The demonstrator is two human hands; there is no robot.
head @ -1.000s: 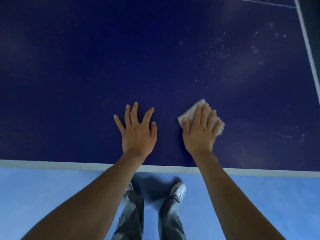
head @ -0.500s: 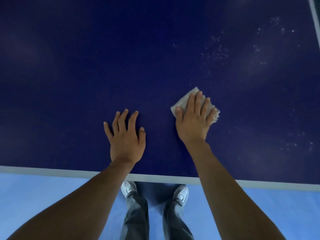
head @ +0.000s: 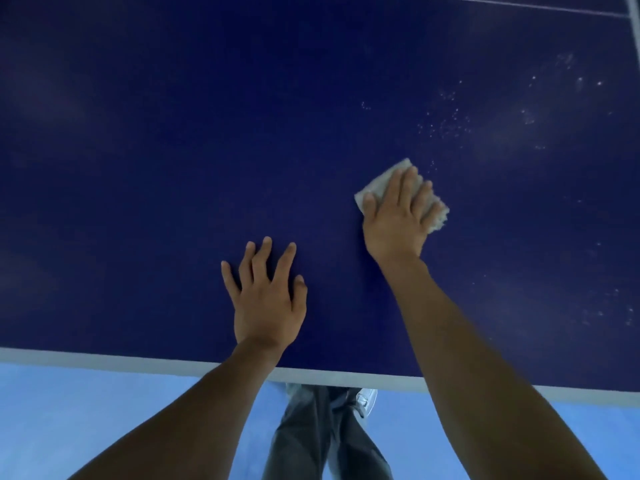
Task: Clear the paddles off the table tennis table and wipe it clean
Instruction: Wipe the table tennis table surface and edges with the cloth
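The dark blue table tennis table [head: 173, 168] fills most of the view, with its white edge line along the near side. My right hand [head: 398, 220] presses flat on a pale folded cloth [head: 379, 185] on the table surface, fingers pointing away from me. My left hand [head: 266, 299] rests palm down on the table nearer the edge, fingers spread, holding nothing. White dust specks [head: 450, 123] lie on the surface beyond and to the right of the cloth. No paddles are in view.
The table's near white edge [head: 104, 360] runs across the lower part of the view. Below it is a light blue floor [head: 86, 420], with my trousers and a white shoe [head: 367, 400]. A white line [head: 519, 6] crosses the far right.
My right hand has pushed the cloth away from me and to the right, toward the dust specks. My left hand has stayed flat on the table near the edge.
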